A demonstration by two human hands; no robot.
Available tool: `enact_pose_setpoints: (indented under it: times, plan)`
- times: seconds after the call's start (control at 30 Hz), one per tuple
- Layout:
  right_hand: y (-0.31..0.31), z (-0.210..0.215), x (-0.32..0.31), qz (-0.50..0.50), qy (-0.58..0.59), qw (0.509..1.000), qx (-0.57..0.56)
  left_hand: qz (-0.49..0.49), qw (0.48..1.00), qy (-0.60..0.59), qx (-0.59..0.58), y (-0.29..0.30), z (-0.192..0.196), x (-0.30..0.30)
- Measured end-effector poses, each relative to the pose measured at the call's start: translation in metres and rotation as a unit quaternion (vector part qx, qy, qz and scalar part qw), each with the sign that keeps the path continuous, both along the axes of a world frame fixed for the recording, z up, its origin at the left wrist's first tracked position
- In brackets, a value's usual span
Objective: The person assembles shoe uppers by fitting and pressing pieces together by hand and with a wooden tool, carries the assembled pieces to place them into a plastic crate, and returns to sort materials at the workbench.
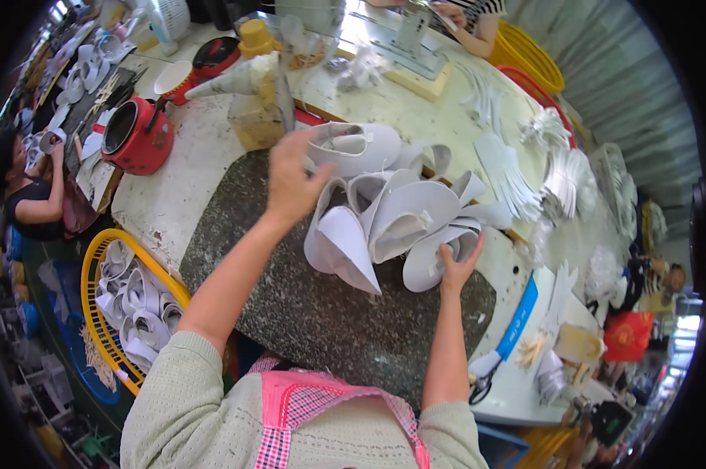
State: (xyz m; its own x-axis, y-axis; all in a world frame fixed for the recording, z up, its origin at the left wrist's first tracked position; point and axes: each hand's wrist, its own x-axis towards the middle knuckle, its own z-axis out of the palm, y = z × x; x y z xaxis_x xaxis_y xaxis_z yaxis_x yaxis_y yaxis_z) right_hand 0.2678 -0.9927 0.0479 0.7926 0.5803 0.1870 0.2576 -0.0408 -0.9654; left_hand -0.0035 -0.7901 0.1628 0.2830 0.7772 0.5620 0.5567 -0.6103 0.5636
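A loose pile of white shoe uppers (pixel 403 211) lies in front of me on a dark speckled board (pixel 321 320). My left hand (pixel 294 181), slightly blurred, is at the pile's left side, its thumb apart from its fingers, beside the farthest upper (pixel 361 148); its fingertips are hard to make out. At the right edge of the pile, my right hand (pixel 457 266) grips one upper (pixel 431 262) between thumb and fingers. A pointed upper (pixel 349 242) hangs toward me at the near left.
A yellow basket (pixel 107 344) of uppers stands at my left. Red pot (pixel 138 137) and stained block (pixel 260 117) sit on the table beyond. White strips (pixel 505 176) and blue-handled scissors (pixel 486 367) lie right. Co-workers sit at far left (pixel 36 191) and across the table (pixel 478 31).
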Motion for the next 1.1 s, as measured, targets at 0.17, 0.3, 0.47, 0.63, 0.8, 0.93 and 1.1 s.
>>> enact_pose_setpoints:
  times: [0.17,0.3,0.47,0.63,0.8,0.93,1.1]
  plan:
    - [0.057,0.016,-0.058,0.038,-0.033,0.999,-0.004,0.199,0.979,-0.023,-0.031,0.083,-0.036,-0.07]
    - [0.057,0.016,-0.083,0.024,0.001,0.999,-0.03,0.246,0.957,-0.146,-0.035,0.135,-0.04,-0.08]
    - [0.021,0.021,-0.09,0.037,0.084,0.995,-0.039,0.29,0.934,-0.124,-0.168,0.136,-0.026,-0.034]
    - [-0.017,0.039,-0.102,-0.01,-0.063,0.992,-0.105,0.428,0.877,0.058,-0.212,0.152,-0.03,0.012]
    - [-0.066,0.047,-0.063,-0.064,-0.058,0.991,-0.099,0.399,0.889,0.096,-0.204,0.157,-0.036,0.016]
    - [-0.096,0.055,-0.046,-0.102,-0.029,0.993,-0.054,0.194,0.961,-0.148,-0.127,0.221,-0.094,-0.097]
    - [-0.173,0.049,-0.038,-0.163,0.046,0.979,-0.114,0.056,0.934,-0.214,-0.28,0.197,-0.066,-0.142]
